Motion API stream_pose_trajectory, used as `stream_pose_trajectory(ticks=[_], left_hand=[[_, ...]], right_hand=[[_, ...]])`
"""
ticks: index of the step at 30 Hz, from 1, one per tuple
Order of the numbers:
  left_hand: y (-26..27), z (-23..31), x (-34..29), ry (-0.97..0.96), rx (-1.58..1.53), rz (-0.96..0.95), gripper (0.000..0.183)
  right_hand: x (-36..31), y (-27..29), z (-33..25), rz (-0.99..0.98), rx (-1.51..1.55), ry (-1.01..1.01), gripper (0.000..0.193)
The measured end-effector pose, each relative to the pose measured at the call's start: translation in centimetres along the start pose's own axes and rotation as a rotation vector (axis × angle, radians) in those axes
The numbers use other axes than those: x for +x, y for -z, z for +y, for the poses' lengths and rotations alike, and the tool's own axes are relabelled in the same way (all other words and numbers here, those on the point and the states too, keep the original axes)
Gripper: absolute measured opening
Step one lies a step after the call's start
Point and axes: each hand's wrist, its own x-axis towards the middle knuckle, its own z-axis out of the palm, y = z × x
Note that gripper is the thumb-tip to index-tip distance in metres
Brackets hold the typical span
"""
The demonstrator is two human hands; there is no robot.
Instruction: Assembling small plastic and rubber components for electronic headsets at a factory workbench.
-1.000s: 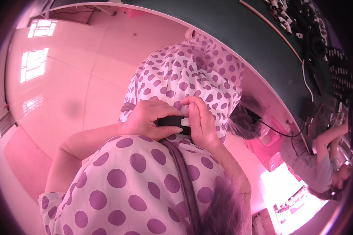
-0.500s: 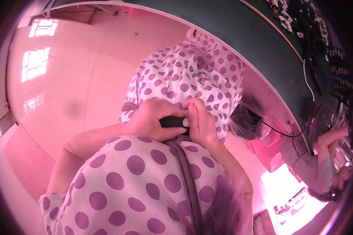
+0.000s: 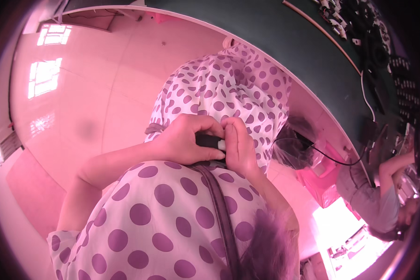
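Note:
In front of my waist, over a white dress with purple dots (image 3: 210, 93), my two hands meet. My left hand (image 3: 184, 140) is closed, its thumb and fingers wrapped round a small black object (image 3: 208, 141) with a pale piece at its right end. My right hand (image 3: 239, 145) presses against that pale end with its fingers held together. The exact kind of the object cannot be told, as my fingers cover much of it. A dark strap (image 3: 221, 210) runs up my front to just below my hands.
A dark green table (image 3: 275, 42) curves along the far right, with cables, black parts and small white parts (image 3: 333, 18) on it. A black cable (image 3: 331, 157) hangs off its edge. Beside me stand a clear plastic bag (image 3: 291, 151) and a pink stool (image 3: 319, 182). Another person (image 3: 368, 196) sits at right.
My left hand has shifted slightly and its fingers have closed further over the black object, so less of it shows. My right hand stays at the pale end.

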Motion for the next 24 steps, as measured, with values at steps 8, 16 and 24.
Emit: stream_pose_trajectory(ticks=[8,16,24], left_hand=[[1.4,-0.3,-0.5,-0.173,0.049,-0.137,0.030],[0.6,-1.9,0.2,-0.721,0.485,0.184,0.032],[-0.8,-2.5,-0.7,-0.603,0.350,0.260,0.031]], right_hand=[[-0.2,0.3,-0.1,0.004,0.145,0.062,0.014],[-0.2,0.0,0.2,0.038,0.046,0.030,0.012],[-0.2,-0.2,0.4,-0.005,-0.092,0.083,0.011]])
